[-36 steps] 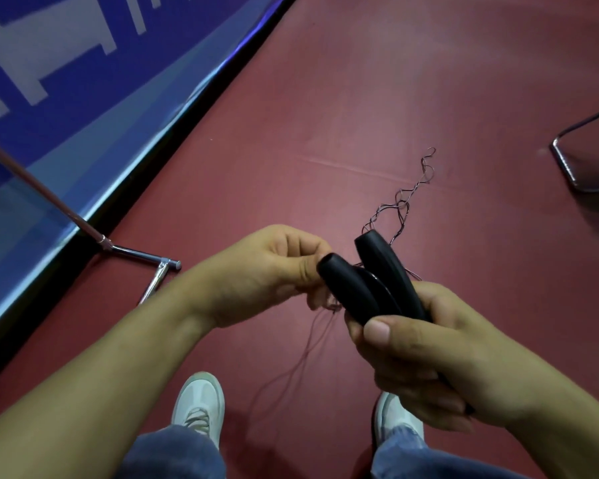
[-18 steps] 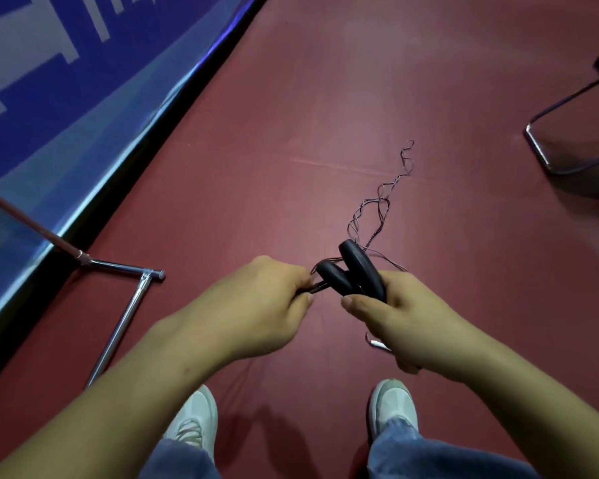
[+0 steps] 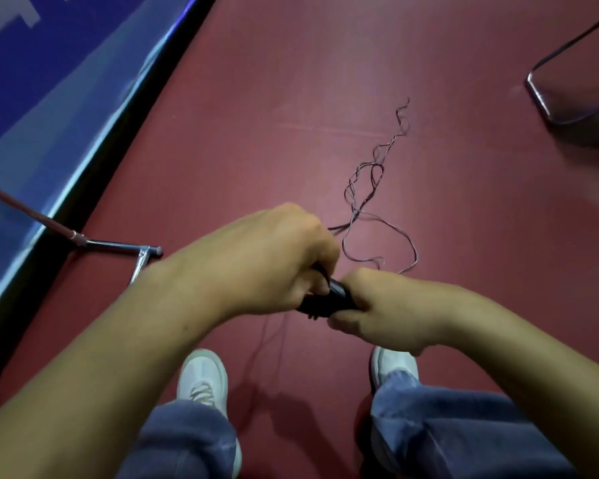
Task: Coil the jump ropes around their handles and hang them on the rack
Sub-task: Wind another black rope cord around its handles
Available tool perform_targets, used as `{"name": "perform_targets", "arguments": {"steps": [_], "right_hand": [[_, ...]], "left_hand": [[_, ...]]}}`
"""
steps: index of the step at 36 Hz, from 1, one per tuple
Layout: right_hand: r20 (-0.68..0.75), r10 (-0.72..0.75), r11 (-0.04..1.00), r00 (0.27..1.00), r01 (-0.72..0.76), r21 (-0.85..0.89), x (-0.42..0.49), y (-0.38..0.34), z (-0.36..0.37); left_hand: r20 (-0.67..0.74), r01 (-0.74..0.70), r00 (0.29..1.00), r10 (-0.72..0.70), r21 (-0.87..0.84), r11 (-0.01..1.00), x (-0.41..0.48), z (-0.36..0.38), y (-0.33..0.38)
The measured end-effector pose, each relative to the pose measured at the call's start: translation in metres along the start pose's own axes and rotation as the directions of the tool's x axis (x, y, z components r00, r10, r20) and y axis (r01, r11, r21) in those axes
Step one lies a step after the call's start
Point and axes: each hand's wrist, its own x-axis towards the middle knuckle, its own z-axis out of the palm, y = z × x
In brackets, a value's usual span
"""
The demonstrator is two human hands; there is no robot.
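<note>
Left grip (image 3: pixel 274 261), knuckles up, fingers curled, pinches the rope (image 3: pixel 357 211) at the handles (image 3: pixel 329 300). Right grip (image 3: pixel 391 309) wraps round both black handles. Loose rope trails on the floor (image 3: pixel 291 98).

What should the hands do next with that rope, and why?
Probably the left hand should wind a loop of the rope around the black handles, which the right hand grips together, because most of it lies loose and tangled on the floor.

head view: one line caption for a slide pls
Right hand grips the black handles, left hand holds the thin rope at their tip, slack trailing across the red floor.
</note>
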Motion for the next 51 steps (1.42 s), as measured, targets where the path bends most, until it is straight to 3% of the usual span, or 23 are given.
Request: {"name": "perform_targets", "arguments": {"steps": [3,6,12,15,19,26,31,40,44,51], "right_hand": [[0.08,-0.095,0.995,0.992,0.098,-0.034,-0.013,-0.011,0.004],[0.094,-0.218,0.975,0.971,0.22,-0.012,-0.027,-0.021,0.007],[-0.017,-0.41,0.896,0.912,0.406,0.179,-0.04,-0.028,0.002],[-0.078,-0.441,0.859,0.894,0.446,0.25,-0.038,-0.029,-0.001],[-0.203,-0.359,0.822,0.911,0.411,0.395,-0.03,-0.023,-0.006],[-0.193,-0.275,0.754,0.942,0.335,0.564,-0.029,-0.019,-0.017],[-0.2,-0.221,0.689,0.955,0.298,0.661,-0.03,-0.011,-0.022],[-0.149,-0.219,0.536,0.964,0.246,0.808,-0.029,-0.003,-0.023],[-0.198,-0.156,0.561,0.968,0.252,0.788,-0.03,0.0,-0.027],[-0.277,-0.046,0.613,0.96,0.246,0.75,-0.022,-0.012,-0.026]], "left_hand": [[0.049,0.094,0.995,-0.083,-0.313,0.945,0.0,-0.012,0.003],[0.14,0.139,0.987,-0.079,-0.501,0.854,-0.003,-0.018,0.0],[0.17,0.162,0.985,-0.034,-0.835,0.526,-0.009,0.0,-0.019],[0.192,0.206,0.978,-0.077,-0.89,0.406,-0.009,0.013,-0.021],[0.102,0.194,0.968,-0.228,-0.883,0.427,-0.008,0.021,-0.019],[0.047,0.15,0.963,-0.264,-0.909,0.388,-0.006,0.025,-0.014],[0.107,0.159,0.973,-0.205,-0.953,0.257,-0.01,0.024,-0.013],[-0.034,0.059,0.981,-0.191,-0.887,0.458,-0.019,0.023,-0.008],[-0.069,0.02,0.982,-0.176,-0.888,0.46,-0.018,0.019,-0.001],[-0.275,0.011,0.896,-0.348,-0.771,0.637,-0.004,0.036,0.015]]}}
